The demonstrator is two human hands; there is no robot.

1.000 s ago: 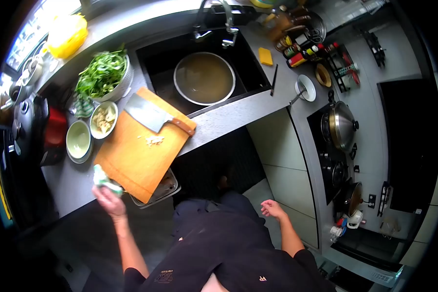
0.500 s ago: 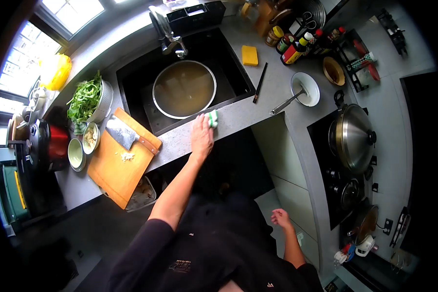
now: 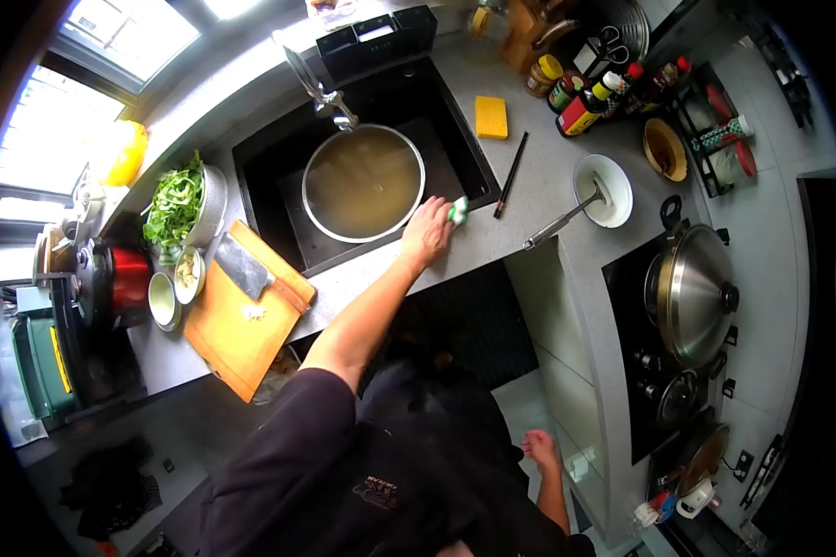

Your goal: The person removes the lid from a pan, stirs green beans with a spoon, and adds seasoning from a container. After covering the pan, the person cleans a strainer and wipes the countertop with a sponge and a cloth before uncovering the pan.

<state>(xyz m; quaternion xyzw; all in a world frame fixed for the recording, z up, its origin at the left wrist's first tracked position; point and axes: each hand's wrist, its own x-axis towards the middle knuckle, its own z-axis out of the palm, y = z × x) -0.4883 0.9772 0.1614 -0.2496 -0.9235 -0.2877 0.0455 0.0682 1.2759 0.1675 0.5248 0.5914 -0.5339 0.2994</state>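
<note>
My left hand [image 3: 425, 230] presses a green-and-white cloth [image 3: 458, 212] onto the counter's front strip, its fingers closed over it. Just behind the hand is a large round metal basin [image 3: 318, 215] of cloudy brownish water in the black sink [image 3: 279, 200]. My right hand [image 3: 538, 447] hangs low beside my body, fingers loosely curled and slightly apart, with nothing visible in it. Left of the sink, a cleaver [image 3: 243, 267] lies on a wooden cutting board [image 3: 228, 330] beside a small pile of chopped pale bits [image 3: 254, 314].
A yellow sponge [image 3: 491, 118], a dark thin stick [image 3: 511, 176] and a white bowl [image 3: 615, 206] with a ladle [image 3: 557, 228] are on the counter to the right. Leafy greens [image 3: 174, 206] fill a colander at left. A lidded wok [image 3: 692, 295] stands on the stove.
My left hand has slid the cloth rightward along the counter's front edge. The whole view has shifted slightly. My right hand still hangs at my side.
</note>
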